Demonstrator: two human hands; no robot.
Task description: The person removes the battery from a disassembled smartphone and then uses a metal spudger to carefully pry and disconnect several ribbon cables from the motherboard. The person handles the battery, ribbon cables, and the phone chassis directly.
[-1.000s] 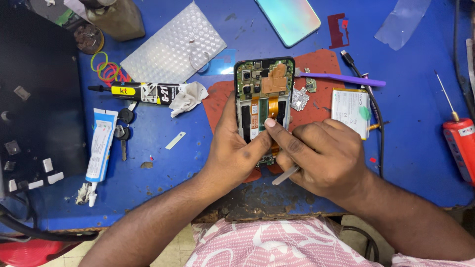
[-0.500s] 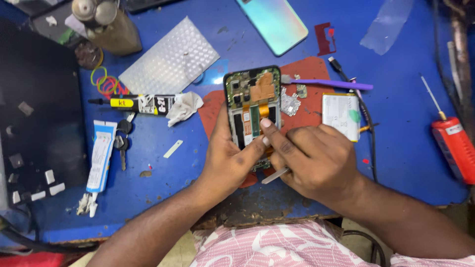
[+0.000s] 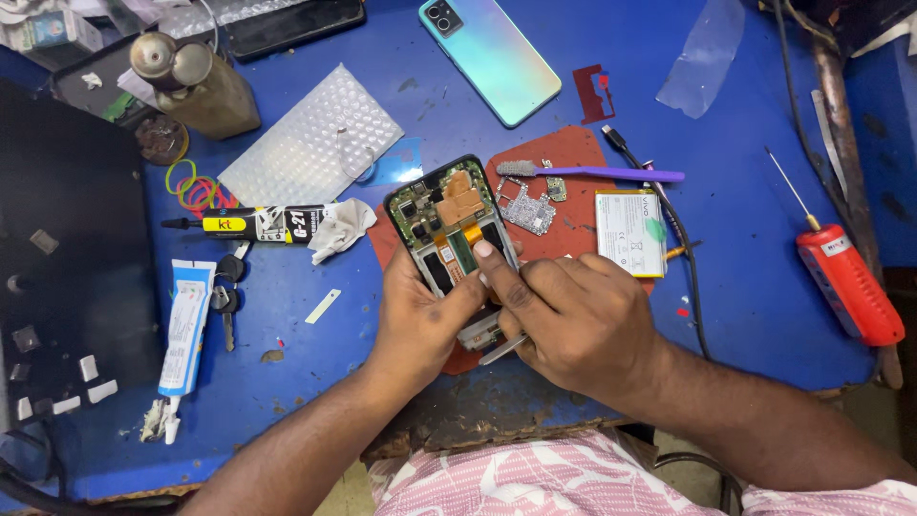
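**Opened phone held over the red mat**

Near the front edge of the blue worktop (image 3: 287, 382), over the red mat (image 3: 573, 158): opened phone chassis (image 3: 449, 225), back cover off, circuit boards and orange flex cable exposed. Left hand (image 3: 420, 320) closed around the lower end of the chassis, thumb up along its side. Right hand (image 3: 573, 320) curled, index fingertip pressed on the middle of the chassis, metal tweezers (image 3: 503, 349) tucked under the fingers. Just right of the chassis, loose: small circuit board (image 3: 523, 208), purple-handled brush (image 3: 611, 174), white battery (image 3: 630, 231). Further off: glue tube (image 3: 253, 225) to the left, iridescent back cover (image 3: 489, 57) toward the rear edge, red screwdriver (image 3: 848, 282) near the right edge.

Risk, as a judgement: too much fingertip pressure likely to crease the flex cable or crack a connector; tweezer tip close enough to scrape exposed contacts
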